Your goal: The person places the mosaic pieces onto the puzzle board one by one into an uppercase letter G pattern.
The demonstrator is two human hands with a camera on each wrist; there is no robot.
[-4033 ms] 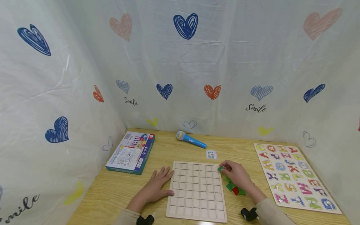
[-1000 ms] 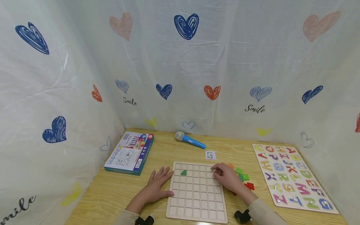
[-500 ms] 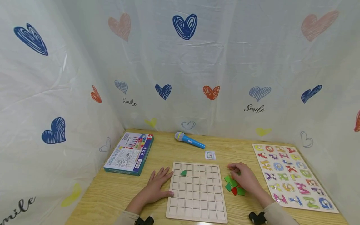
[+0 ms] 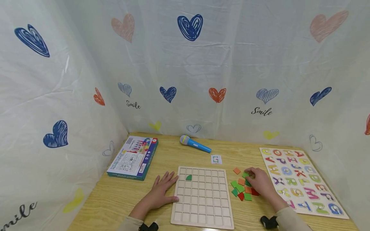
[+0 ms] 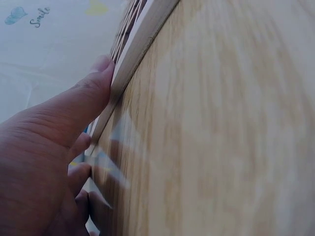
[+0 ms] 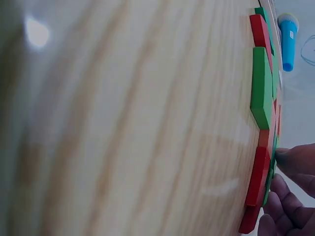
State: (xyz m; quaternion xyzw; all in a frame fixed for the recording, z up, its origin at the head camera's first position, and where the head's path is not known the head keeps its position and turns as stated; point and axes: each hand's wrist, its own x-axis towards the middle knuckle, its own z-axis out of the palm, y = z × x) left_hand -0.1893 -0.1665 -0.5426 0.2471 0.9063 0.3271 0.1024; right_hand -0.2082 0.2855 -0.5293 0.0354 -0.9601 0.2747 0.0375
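My left hand (image 4: pixel 162 191) lies spread on the table at the left edge of a wooden grid board (image 4: pixel 199 217), its thumb touching the rim. In the left wrist view the thumb (image 5: pixel 81 101) presses the board's side. A green quarter-circle tile (image 4: pixel 189 177) sits in an upper-left square of the board. My right hand (image 4: pixel 259 182) is over the far right of a tile pile, its thumb and fingertips pinching at a green tile (image 4: pixel 245 175). Around it lie orange (image 4: pixel 237 170), red (image 4: pixel 241 196) and green tiles (image 4: pixel 247 196); the hand covers some.
A small pattern card (image 4: pixel 216 159) and a blue toy microphone (image 4: pixel 199 145) lie behind the board. At the left is a flat game box (image 4: pixel 131 157). An alphabet puzzle board (image 4: pixel 303 183) lies close to the right hand. A heart-print curtain (image 4: pixel 216 64) hangs behind.
The green quarter-circle tile went from my right hand onto the board. That hand has since moved back right over the pile, uncovering orange tiles. My left hand stays put.
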